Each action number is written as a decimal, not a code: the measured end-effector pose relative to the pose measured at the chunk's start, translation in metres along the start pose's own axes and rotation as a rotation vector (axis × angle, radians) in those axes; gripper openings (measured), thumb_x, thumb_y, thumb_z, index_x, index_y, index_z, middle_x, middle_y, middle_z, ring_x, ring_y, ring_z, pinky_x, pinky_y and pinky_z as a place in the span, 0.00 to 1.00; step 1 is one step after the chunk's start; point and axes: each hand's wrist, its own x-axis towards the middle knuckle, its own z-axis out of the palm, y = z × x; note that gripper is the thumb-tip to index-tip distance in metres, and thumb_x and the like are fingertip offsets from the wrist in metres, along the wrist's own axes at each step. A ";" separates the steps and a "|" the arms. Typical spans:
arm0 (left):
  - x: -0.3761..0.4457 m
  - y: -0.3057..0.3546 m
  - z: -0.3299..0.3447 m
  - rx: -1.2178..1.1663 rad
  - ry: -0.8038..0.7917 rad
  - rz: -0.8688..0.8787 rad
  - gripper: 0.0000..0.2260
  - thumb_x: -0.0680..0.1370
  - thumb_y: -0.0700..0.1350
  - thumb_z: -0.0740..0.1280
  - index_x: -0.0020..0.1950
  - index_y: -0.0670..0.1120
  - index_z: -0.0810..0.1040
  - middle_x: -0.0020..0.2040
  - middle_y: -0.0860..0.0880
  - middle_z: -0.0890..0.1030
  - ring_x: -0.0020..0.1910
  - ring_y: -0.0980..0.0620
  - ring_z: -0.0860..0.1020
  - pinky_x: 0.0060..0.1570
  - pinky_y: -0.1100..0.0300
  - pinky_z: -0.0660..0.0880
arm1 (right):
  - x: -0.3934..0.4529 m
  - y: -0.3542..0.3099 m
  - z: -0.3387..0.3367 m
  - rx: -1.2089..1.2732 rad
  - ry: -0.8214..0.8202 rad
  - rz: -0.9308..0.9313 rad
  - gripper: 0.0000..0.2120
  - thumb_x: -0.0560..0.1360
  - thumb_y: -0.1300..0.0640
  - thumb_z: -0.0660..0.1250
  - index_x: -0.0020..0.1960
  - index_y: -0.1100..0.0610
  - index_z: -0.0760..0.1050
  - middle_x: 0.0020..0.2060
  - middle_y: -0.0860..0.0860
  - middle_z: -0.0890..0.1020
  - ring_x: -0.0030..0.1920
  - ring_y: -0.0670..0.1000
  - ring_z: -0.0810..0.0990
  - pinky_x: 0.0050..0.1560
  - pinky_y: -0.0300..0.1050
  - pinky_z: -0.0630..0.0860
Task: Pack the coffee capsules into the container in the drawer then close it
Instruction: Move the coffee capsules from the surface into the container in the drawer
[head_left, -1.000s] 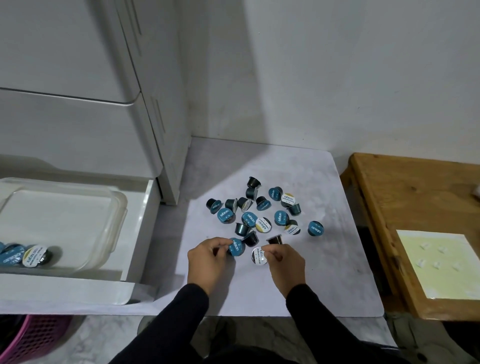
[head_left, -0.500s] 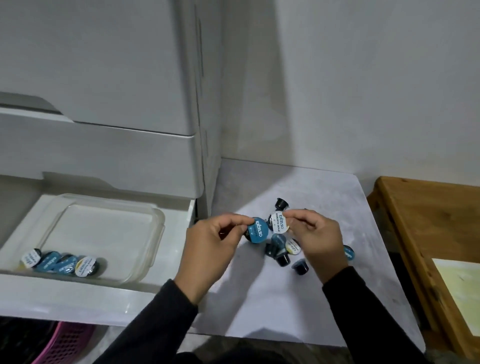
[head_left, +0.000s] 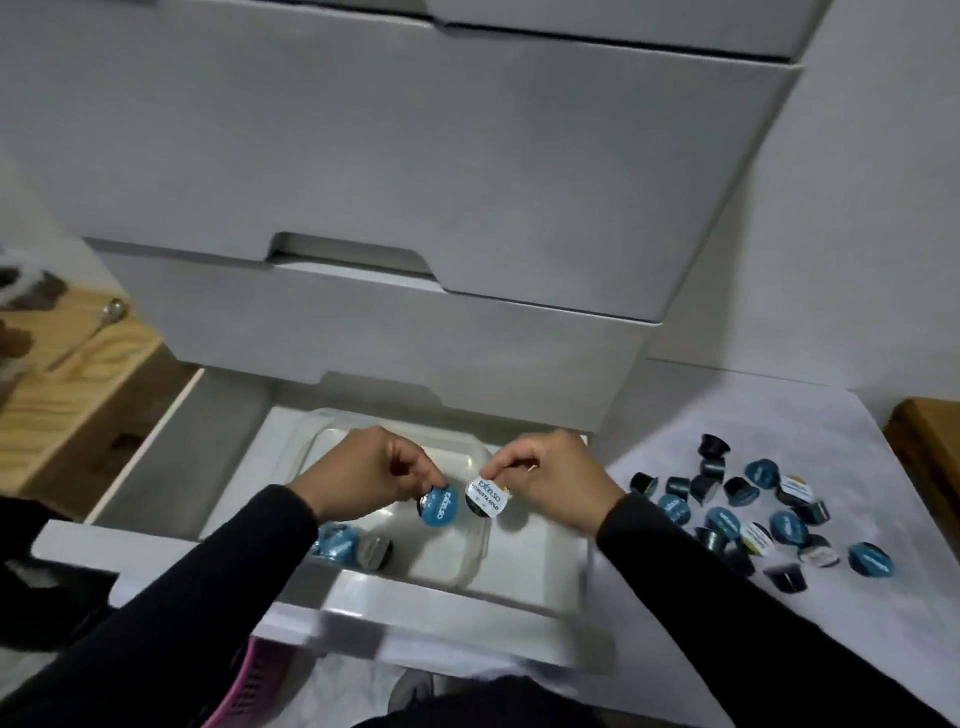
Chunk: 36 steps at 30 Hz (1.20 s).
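While both hands hang over the open drawer (head_left: 363, 587), each pinches 1 capsule. Left hand (head_left: 363, 475) holds the blue capsule (head_left: 437, 507) w/ fingertips; right hand (head_left: 545, 480) holds the white capsule (head_left: 487, 498) the same way. Clear container (head_left: 470, 558) sits right below, a few capsules already inside. Lots more capsules (head_left: 748, 519) wait on the surface (head_left: 675, 415), nearer the right hand. Next, I think: let go straight down.
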 end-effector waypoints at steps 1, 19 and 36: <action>0.004 -0.012 -0.003 0.010 -0.035 -0.006 0.10 0.72 0.38 0.70 0.39 0.54 0.84 0.34 0.59 0.84 0.37 0.64 0.79 0.40 0.75 0.74 | 0.010 -0.002 0.011 -0.054 -0.034 -0.005 0.09 0.69 0.67 0.67 0.41 0.56 0.84 0.34 0.49 0.82 0.36 0.46 0.77 0.40 0.34 0.72; 0.043 -0.068 0.016 0.162 -0.482 0.108 0.09 0.71 0.36 0.69 0.44 0.49 0.85 0.33 0.63 0.80 0.36 0.66 0.77 0.46 0.72 0.74 | 0.040 0.002 0.075 -0.357 -0.346 0.193 0.11 0.68 0.66 0.63 0.43 0.58 0.83 0.38 0.53 0.85 0.35 0.43 0.74 0.35 0.21 0.66; 0.043 -0.073 0.025 0.255 -0.460 0.109 0.08 0.70 0.41 0.73 0.48 0.46 0.80 0.46 0.51 0.83 0.45 0.55 0.79 0.44 0.71 0.72 | 0.037 0.003 0.088 -0.426 -0.343 0.199 0.07 0.68 0.66 0.67 0.45 0.59 0.77 0.38 0.50 0.77 0.40 0.49 0.74 0.49 0.43 0.75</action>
